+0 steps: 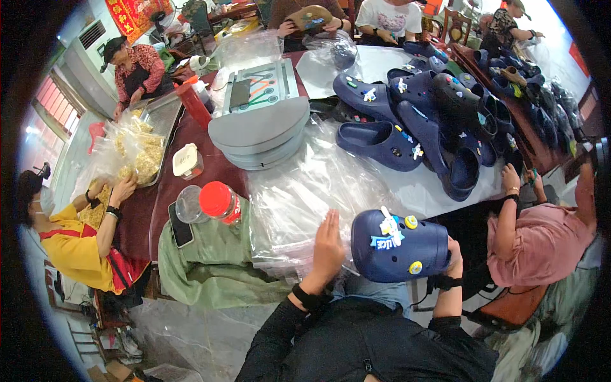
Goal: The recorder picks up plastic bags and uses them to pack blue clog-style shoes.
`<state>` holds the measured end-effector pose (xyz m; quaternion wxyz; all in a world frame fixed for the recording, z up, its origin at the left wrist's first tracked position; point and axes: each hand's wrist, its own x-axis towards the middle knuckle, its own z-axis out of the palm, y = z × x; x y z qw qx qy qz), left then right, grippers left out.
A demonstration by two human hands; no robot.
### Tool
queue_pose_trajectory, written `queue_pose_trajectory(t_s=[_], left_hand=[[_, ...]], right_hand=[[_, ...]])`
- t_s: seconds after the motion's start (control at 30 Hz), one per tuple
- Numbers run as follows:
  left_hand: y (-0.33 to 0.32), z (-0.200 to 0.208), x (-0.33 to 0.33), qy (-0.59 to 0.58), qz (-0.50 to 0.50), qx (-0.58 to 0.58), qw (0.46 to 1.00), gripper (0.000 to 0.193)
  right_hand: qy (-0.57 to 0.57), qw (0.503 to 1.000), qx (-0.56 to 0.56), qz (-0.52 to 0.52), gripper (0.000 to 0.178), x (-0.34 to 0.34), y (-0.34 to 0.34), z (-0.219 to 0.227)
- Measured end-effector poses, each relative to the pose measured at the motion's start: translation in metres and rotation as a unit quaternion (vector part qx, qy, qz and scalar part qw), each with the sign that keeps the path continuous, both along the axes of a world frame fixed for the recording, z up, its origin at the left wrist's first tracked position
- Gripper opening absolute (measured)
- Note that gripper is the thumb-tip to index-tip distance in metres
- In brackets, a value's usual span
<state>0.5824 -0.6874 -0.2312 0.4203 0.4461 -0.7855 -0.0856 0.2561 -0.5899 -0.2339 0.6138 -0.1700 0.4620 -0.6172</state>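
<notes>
A navy blue foam clog (pixel 375 245) with white, yellow and blue charms is held over my lap, its rounded toe pointing left. My right hand (pixel 454 258) grips it at the heel end, the fingers partly hidden behind the shoe. Just left of the toe, my left hand (pixel 328 245) is raised with its fingers stretched out, apart from the clog. Beyond that hand lies a stack of clear plastic bags (pixel 305 197) on the table. Further back on the right, several navy clogs (pixel 375 143) with charms are heaped on white sheeting.
Grey stacked panels (pixel 258 130) stand at the table's middle. Nearer are a red-lidded jar (pixel 217 202), a clear round container (pixel 189 204), a white-lidded tub (pixel 187 161) and a phone (pixel 181 226) on green cloth (pixel 210 267). Co-workers sit left, right and across; one in yellow (pixel 83 245) handles bagged small pieces.
</notes>
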Motion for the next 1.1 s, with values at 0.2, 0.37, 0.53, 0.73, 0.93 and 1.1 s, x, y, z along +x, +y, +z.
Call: queue_pose_trajectory(t_s=[0.2,0.37,0.53,0.73,0.93,1.1], left_hand=[[-0.012,0.067,0.005,-0.052,0.006,-0.060,0.997,0.049],[-0.012,0.057,0.008,0.029,0.026,0.007,0.999,0.058],[-0.005,0.044,0.028,0.017,0.086,0.033,0.996,0.059],[-0.005,0.036,0.044,0.269,0.176,0.221,0.921,0.026],[-0.026,0.062,0.024,0.202,0.076,0.118,0.969,0.014],[-0.047,0.104,0.011,0.019,-0.036,-0.006,0.999,0.027]], right_hand=[[0.135,0.990,-0.006,0.026,0.051,0.010,0.013,0.033],[0.127,0.990,-0.015,0.067,0.041,0.031,0.010,0.060],[0.008,0.984,-0.020,0.175,0.043,0.010,0.003,0.036],[-0.028,0.974,0.022,0.222,0.040,0.012,-0.003,0.034],[-0.010,0.958,0.059,0.279,0.041,0.007,0.003,0.018],[-0.026,0.972,0.054,0.227,0.049,-0.002,0.014,0.010]])
